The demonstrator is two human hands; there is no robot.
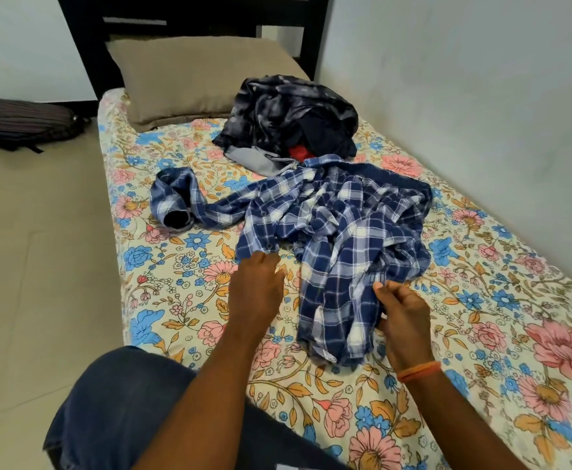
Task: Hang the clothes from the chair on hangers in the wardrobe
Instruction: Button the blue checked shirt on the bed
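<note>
Denim-clad knee (118, 412) at bed's (149, 300) left edge. Left hand (254, 286) lies flat, fingers straight, touching plaid shirt (339, 225) hem. Right hand (403, 317) pinches shirt's lower edge (shirt crumpled mid-bed). Dark clothes pile (291, 117) sits beside pillow (193, 72).

The dark wooden slatted headboard (189, 15) was cut off by the top edge, and the crumpled dark clothes pile (288, 117) hid its lower garments.

A tan pillow (189, 76) lies on the floral bedsheet (481, 334); a dark backpack (23, 122) sits on the floor.
</note>
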